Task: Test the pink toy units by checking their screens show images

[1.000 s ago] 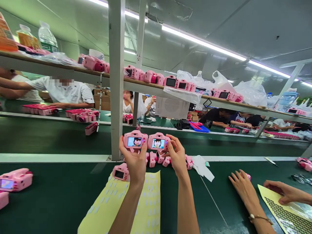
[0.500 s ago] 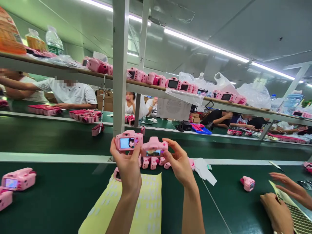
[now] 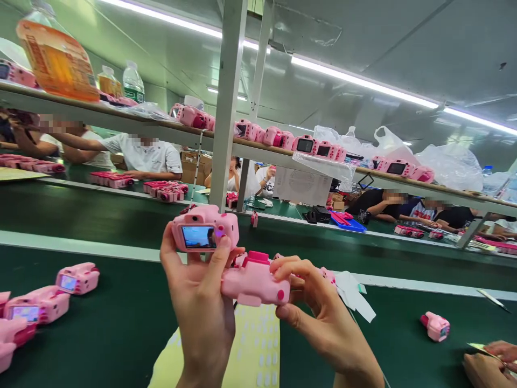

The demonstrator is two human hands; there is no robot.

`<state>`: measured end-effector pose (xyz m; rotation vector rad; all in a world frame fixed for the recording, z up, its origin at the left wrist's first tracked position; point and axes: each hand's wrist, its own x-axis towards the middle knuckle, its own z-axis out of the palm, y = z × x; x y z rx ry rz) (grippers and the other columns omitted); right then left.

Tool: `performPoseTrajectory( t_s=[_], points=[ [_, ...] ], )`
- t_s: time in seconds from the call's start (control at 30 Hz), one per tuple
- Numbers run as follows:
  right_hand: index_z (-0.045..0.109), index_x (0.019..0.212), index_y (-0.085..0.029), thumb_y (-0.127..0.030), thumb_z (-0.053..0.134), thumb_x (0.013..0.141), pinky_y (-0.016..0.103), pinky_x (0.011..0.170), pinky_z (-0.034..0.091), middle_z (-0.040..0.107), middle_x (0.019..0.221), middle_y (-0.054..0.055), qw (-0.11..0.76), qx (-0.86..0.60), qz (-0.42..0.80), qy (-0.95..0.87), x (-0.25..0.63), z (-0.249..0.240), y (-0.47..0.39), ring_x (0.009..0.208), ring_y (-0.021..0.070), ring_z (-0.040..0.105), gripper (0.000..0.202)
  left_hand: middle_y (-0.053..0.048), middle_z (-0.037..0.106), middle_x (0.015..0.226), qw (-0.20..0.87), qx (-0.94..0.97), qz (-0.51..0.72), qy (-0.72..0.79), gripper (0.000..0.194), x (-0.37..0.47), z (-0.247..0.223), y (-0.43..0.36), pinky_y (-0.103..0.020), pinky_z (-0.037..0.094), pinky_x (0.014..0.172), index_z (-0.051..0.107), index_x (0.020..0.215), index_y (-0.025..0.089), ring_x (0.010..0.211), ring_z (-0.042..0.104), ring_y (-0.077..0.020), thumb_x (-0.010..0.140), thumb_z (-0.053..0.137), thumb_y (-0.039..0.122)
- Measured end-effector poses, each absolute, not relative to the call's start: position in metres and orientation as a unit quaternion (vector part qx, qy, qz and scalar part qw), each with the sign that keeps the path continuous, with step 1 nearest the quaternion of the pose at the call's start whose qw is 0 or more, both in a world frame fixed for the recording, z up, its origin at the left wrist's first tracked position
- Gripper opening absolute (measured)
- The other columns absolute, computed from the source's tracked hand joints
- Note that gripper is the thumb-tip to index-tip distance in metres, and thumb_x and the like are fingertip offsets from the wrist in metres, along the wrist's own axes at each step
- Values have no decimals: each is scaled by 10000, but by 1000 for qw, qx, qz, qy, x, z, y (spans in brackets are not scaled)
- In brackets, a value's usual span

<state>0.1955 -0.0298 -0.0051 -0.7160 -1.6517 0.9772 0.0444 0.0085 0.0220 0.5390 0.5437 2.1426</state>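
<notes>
My left hand [image 3: 202, 288] is closed around a pink toy camera [image 3: 230, 215] whose lit screen faces me, the thumb beside its buttons. In my right hand [image 3: 319, 302] a second pink toy camera [image 3: 252, 283] is gripped by its right end between thumb and fingers. This one is tipped so its top and darker pink lens part show, and its screen is out of sight. The two cameras are close together. Below them lies a yellow sheet [image 3: 258, 339] with rows of small pale stickers, partly hidden by my hands and wrists.
Several pink cameras [image 3: 38, 304] lie at the left on the green table [image 3: 113, 334]. Another camera [image 3: 436, 326] lies at the right, near a co-worker's hands [image 3: 490, 364]. White paper scraps [image 3: 355, 296] lie right of centre. Ahead are a metal post [image 3: 229, 108] and a shelf holding cameras, bottles and plastic bags.
The camera in my right hand has come lower and tipped, turning its screen out of sight. My left hand has moved slightly left with its camera. The whole view has shifted.
</notes>
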Motion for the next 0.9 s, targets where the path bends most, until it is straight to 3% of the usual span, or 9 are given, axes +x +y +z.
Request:
performPoseTrajectory(
  t_s=[0.17,0.3,0.4,0.6,0.77,0.9],
  points=[
    [690,1079,-395,-216,757,944,167,905,507,608,1303,-48,518,-296,409,-690,191,-4,-34,1174,114,614,234,-52,756,1196,442,228,834,238,793,40,20,4,-238,668,597,597,1404,293,657,714,-132,677,891,177],
    [698,1013,-348,-97,710,894,209,994,498,620,1300,-33,522,-329,383,-688,183,1,-38,1204,134,625,278,-62,736,1270,441,235,827,257,828,42,22,3,-307,695,683,562,1440,308,924,781,-258,685,882,192],
    [693,1020,-334,-88,678,874,292,1106,456,629,1333,-16,517,-368,340,-694,177,3,-40,1274,176,611,287,-75,723,1304,447,240,822,256,815,44,22,5,-314,693,722,549,1444,295,1121,745,-328,698,859,188],
    [707,1040,-335,-78,654,839,364,1164,453,618,1418,2,526,-384,306,-694,174,2,-40,1325,220,611,332,-66,765,1174,486,230,798,272,805,44,19,8,-188,600,521,577,1426,298,916,791,-270,683,866,193],
    [704,1217,-393,-48,690,796,296,1112,525,598,1474,-9,529,-358,341,-690,177,4,-40,1349,199,620,545,-48,752,1201,478,222,815,241,743,41,21,5,-270,675,675,628,1369,311,943,774,-259,685,878,161],
    [696,1254,-391,-71,708,824,292,1152,496,636,1442,-19,527,-349,351,-690,175,5,-40,1391,186,584,536,-38,747,1199,472,226,819,234,673,39,22,3,-241,668,677,663,1326,313,955,765,-243,709,882,158]
  ],
)
